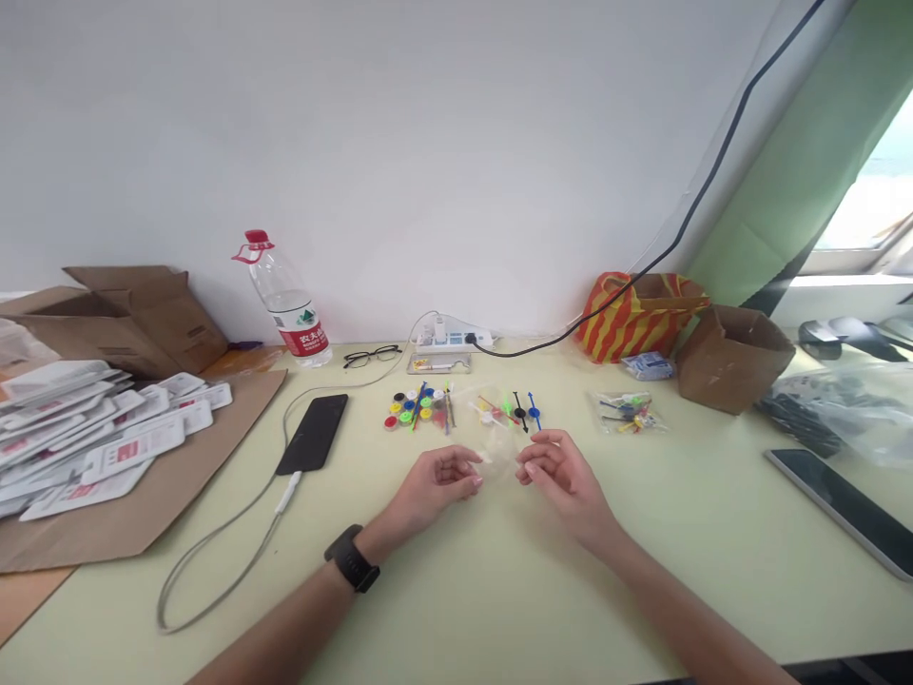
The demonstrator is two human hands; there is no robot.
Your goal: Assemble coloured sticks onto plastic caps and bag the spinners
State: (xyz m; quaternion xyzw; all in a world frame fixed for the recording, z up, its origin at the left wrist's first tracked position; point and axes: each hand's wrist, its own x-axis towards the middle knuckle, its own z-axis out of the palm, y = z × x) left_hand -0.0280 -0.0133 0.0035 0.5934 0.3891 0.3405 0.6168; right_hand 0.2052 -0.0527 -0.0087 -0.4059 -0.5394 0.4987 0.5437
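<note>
Pale tabletop (pixel 442 590) is stretching before the power strip (pixel 455 337); nearer you than that strip, your left hand (pixel 438 483) and right hand (pixel 567 482) are pinching the clear bag (pixel 500 455), ideally holding it lightly taut

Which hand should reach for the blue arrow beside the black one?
Probably the right hand: it is close to the blue arrow; the left hand is farther off. Both seem to hold the clear bag.
</note>
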